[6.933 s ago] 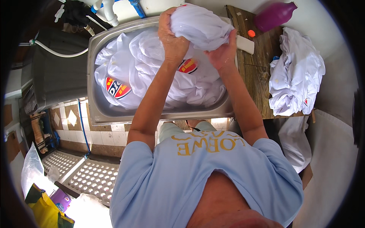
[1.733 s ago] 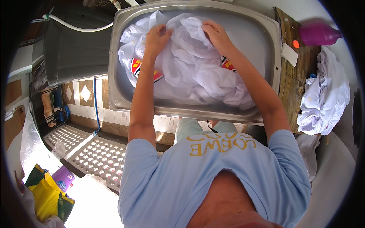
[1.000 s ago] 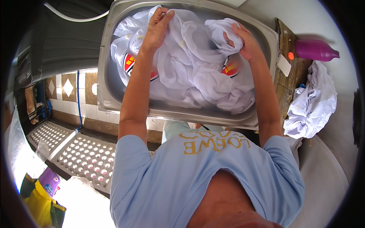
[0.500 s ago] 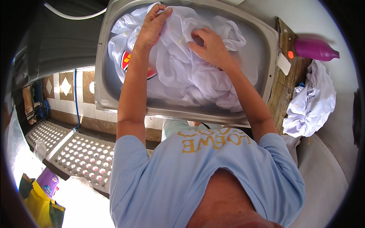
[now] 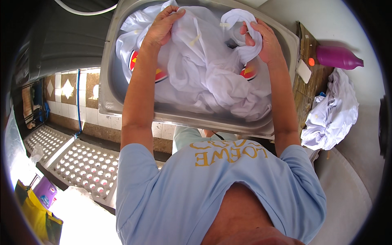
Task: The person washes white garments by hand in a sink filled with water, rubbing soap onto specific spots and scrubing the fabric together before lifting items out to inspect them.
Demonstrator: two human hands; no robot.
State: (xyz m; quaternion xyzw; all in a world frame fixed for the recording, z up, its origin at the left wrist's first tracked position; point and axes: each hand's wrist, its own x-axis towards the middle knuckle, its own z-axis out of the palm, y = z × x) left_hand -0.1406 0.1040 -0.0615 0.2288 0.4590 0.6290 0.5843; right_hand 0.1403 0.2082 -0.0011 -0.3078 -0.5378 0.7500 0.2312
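A wet white shirt (image 5: 204,57) lies bunched in cloudy water inside a metal sink (image 5: 290,34). At the sink's far left side, my left hand (image 5: 165,26) is closed in a pinch on a fold of the shirt. My right hand (image 5: 264,41), to the far right, grips the shirt's round neckband (image 5: 241,15), lifting it into an open loop with the fingers partly inside. Red, yellow and black badges show on the cloth, one partly behind my left forearm and another badge (image 5: 248,72) below my right hand.
To the right, a wooden ledge (image 5: 301,94) bears a white block (image 5: 304,71), an orange cap (image 5: 311,62) and a purple bottle (image 5: 339,58). White clothes (image 5: 332,110) are heaped beside it. Perforated grey panels (image 5: 87,163) and a yellow bag (image 5: 36,212) are at lower left.
My right hand has moved right from mid-sink and now holds the neckband raised and spread. A second badge has come into sight. My left hand keeps its pinch.
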